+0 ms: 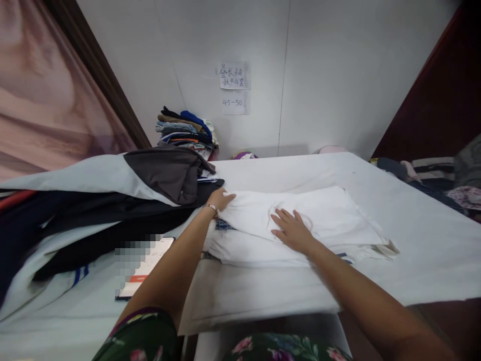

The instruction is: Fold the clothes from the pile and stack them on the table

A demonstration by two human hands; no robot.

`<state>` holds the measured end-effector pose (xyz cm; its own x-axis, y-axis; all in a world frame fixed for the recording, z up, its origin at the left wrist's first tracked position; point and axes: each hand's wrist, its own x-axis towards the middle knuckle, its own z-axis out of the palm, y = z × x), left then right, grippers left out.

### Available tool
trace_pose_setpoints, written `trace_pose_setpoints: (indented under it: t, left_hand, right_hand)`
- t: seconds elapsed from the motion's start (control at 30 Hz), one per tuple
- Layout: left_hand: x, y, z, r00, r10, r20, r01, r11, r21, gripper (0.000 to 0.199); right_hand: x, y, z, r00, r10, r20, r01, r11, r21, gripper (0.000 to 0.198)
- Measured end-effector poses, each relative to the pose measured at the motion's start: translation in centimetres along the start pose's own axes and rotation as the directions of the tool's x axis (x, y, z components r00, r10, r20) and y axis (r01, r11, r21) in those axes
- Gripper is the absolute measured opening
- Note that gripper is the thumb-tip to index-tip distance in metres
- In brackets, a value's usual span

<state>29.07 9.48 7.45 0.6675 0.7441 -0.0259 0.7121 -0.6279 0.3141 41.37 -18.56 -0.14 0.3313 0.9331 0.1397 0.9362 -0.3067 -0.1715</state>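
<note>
A white garment [326, 210] lies folded flat on the table in front of me, with a thin cord or seam line curving near its middle. My left hand [222, 199] grips its far left corner, fingers closed on the cloth. On the garment's middle rests my right hand [293, 231], palm down with fingers spread. Beneath the top layer, more pale cloth [259, 250] shows, and a strip of dark blue fabric [224, 225] peeks out by my left wrist. Whether these layers belong to one garment I cannot tell.
Loose clothes [112, 210] in grey, black and white heap up on the left. A phone or tablet [150, 265] lies beside my left forearm. Folded clothes [186, 133] are stacked by the wall, below paper notes [235, 75]. More clothes [432, 170] lie past the white table's [424, 235] right edge.
</note>
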Motion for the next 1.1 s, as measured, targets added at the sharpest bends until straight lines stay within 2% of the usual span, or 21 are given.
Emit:
trace_pose_setpoints:
  t: [0.17, 0.27, 0.4, 0.43, 0.5, 0.57, 0.63, 0.7, 0.77, 0.93, 1.1]
  left_hand:
    - [-0.2, -0.5, 1.1, 0.998, -0.050, 0.031, 0.050, 0.999, -0.004, 0.039]
    - [-0.5, -0.8, 1.8, 0.996, -0.082, 0.027, 0.081, 0.996, 0.021, 0.041]
    - [-1.3, -0.4, 0.3, 0.997, -0.078, -0.017, 0.079, 0.993, 0.083, 0.050]
    - [-1.7, 0.0, -0.2, 0.998, -0.035, -0.050, 0.041, 0.993, 0.109, 0.052]
    - [-2.5, 1.1, -0.4, 0.981, 0.152, -0.119, -0.131, 0.977, 0.171, 0.054]
    - [-3.5, 2.3, 0.4, 0.913, 0.392, -0.114, -0.359, 0.904, 0.233, 0.055]
    - [-4.5, 3.4, 2.2, 0.844, 0.536, -0.008, -0.515, 0.815, 0.267, 0.056]
    - [-5.3, 4.0, 4.3, 0.828, 0.550, 0.111, -0.557, 0.780, 0.284, 0.058]
    - [-5.5, 4.1, 5.8, 0.833, 0.528, 0.166, -0.552, 0.778, 0.300, 0.059]
    - [-5.0, 3.7, 6.3, 0.831, 0.530, 0.168, -0.555, 0.769, 0.318, 0.062]
    - [-4.6, 3.3, 6.3, 0.828, 0.541, 0.146, -0.559, 0.781, 0.278, 0.067]
  right_hand:
    - [0.0, -0.1, -0.1, 1.000, -0.006, 0.003, 0.006, 1.000, 0.005, 0.056]
    - [0.0, -0.1, -0.2, 1.000, -0.002, 0.006, 0.002, 1.000, 0.010, 0.057]
    - [0.1, -0.1, -0.4, 1.000, 0.001, 0.012, -0.001, 1.000, 0.024, 0.057]
    - [0.1, -0.2, -0.5, 1.000, 0.002, 0.014, -0.002, 1.000, 0.029, 0.057]
    - [0.1, -0.3, -0.7, 1.000, 0.004, 0.014, -0.004, 0.999, 0.036, 0.058]
    - [0.1, -0.3, -0.9, 1.000, 0.004, 0.010, -0.004, 0.999, 0.039, 0.058]
    - [0.1, -0.3, -1.1, 1.000, 0.003, -0.003, -0.003, 0.999, 0.038, 0.058]
    - [0.2, -0.3, -1.2, 1.000, 0.006, -0.016, -0.005, 0.999, 0.040, 0.058]
    - [0.3, -0.4, -1.3, 1.000, 0.017, -0.020, -0.016, 0.998, 0.053, 0.060]
    - [-0.9, -0.8, -2.9, 0.998, 0.048, -0.044, -0.043, 0.993, 0.110, 0.062]
    - [-5.8, 1.2, -4.6, 0.961, 0.093, -0.259, -0.053, 0.986, 0.158, 0.038]
